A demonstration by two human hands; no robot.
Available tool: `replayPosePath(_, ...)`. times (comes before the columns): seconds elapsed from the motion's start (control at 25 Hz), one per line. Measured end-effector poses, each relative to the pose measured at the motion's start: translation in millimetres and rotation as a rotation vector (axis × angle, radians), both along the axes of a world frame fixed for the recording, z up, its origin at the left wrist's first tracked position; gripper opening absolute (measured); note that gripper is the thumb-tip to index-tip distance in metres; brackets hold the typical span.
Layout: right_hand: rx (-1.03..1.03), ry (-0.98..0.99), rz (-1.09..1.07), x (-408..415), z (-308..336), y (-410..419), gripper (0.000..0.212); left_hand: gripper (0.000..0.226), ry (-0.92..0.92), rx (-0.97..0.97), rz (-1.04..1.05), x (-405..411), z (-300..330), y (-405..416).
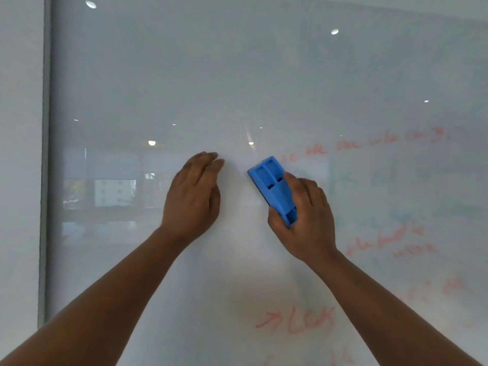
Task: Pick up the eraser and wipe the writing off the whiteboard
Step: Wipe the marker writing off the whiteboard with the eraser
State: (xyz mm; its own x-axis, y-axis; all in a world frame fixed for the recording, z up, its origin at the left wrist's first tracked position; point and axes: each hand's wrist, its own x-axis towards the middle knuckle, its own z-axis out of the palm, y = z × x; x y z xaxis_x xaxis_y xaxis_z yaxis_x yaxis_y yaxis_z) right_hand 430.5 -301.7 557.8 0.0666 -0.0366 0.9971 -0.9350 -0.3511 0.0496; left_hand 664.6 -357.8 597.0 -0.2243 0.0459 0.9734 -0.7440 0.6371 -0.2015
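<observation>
A glossy whiteboard point(184, 75) fills the view. My right hand point(306, 220) grips a blue eraser point(269, 180) and presses it flat against the board, its long side tilted up to the left. Faint red writing point(369, 142) runs to the right of the eraser, more red writing point(311, 319) sits below it, and pale green marks point(383, 175) lie between. My left hand point(192, 196) rests with fingers together on the blank board left of the eraser, holding nothing.
The board's grey left edge point(46, 154) meets a pale wall point(18, 154). Reflections of ceiling lights and windows point(113, 191) show on the board's left half.
</observation>
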Motion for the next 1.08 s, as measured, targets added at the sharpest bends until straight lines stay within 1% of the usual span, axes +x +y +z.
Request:
replayPosePath(0.08,-0.058,0.035,-0.022,2,14,-7,0.064,0.042,0.046,-0.038,0.015,0,4,-8)
replayPosePath(0.2,-0.116,0.090,-0.142,4,30,-14,0.067,0.042,0.107,-0.053,0.065,-13,1,-12)
replayPosePath(0.28,-0.145,0.070,-0.165,5,40,-19,0.066,0.043,0.125,-0.068,0.126,-17,-1,-15)
replayPosePath(0.4,-0.133,0.009,-0.126,23,55,-30,0.062,0.041,0.136,-0.101,0.165,-16,-2,-18)
replayPosePath(0.44,-0.131,0.033,-0.110,33,53,-33,0.060,0.041,0.133,-0.114,0.177,-16,-3,-17)
replayPosePath(0.52,-0.133,0.150,-0.092,50,32,-36,0.054,0.043,0.117,-0.129,0.199,-16,-3,-18)
replayPosePath(0.6,-0.167,0.215,-0.067,42,10,-36,0.048,0.047,0.080,-0.126,0.209,-15,-4,-19)
replayPosePath(0.64,-0.198,0.179,-0.066,29,11,-35,0.046,0.050,0.064,-0.127,0.207,-15,-4,-19)
replayPosePath(0.76,-0.263,-0.143,-0.053,-2,45,-34,0.047,0.056,0.040,-0.140,0.213,-14,-2,-21)
replayPosePath(0.8,-0.271,-0.195,-0.040,1,53,-35,0.047,0.056,0.044,-0.141,0.209,-15,-2,-21)
replayPosePath(0.84,-0.277,-0.165,-0.037,10,53,-37,0.047,0.055,0.052,-0.140,0.205,-16,-3,-21)
replayPosePath(0.92,-0.268,0.017,-0.045,28,28,-41,0.045,0.053,0.067,-0.132,0.201,-15,-3,-20)
replayPosePath(0.96,-0.253,0.089,-0.045,25,16,-40,0.044,0.053,0.069,-0.129,0.198,-15,-2,-20)
replayPosePath(1.0,-0.243,0.107,-0.051,11,14,-37,0.044,0.053,0.067,-0.128,0.194,-15,-2,-20)
replayPosePath(1.04,-0.241,0.062,-0.059,-5,21,-33,0.044,0.054,0.066,-0.128,0.190,-16,-2,-19)
replayPosePath(1.08,-0.244,-0.046,-0.065,-19,35,-31,0.044,0.054,0.070,-0.129,0.190,-17,-3,-19)
